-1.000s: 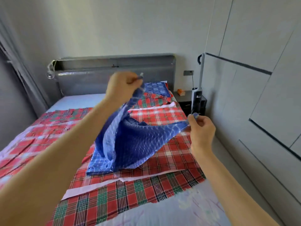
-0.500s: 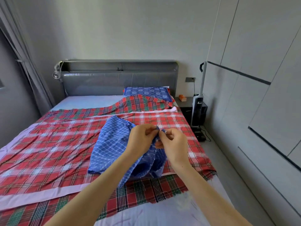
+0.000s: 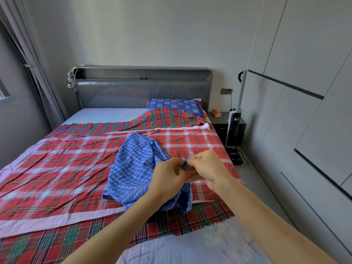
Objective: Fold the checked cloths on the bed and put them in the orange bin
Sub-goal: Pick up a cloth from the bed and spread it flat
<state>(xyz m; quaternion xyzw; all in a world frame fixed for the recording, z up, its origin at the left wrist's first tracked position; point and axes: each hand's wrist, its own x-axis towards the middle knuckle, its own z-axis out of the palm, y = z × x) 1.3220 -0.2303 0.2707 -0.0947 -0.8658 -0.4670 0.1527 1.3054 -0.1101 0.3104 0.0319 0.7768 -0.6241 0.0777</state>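
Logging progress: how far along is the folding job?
Done: nothing looks folded or binned; no orange bin in view. In hand: left hand and right hand both pinch an edge of the blue checked cloth. Left: finish that fold, then the red checked cloths spread across the bed.

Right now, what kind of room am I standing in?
Most likely a bedroom: a bed with a grey padded headboard, a blue patterned pillow at its head, and tall wardrobe doors along the right wall.
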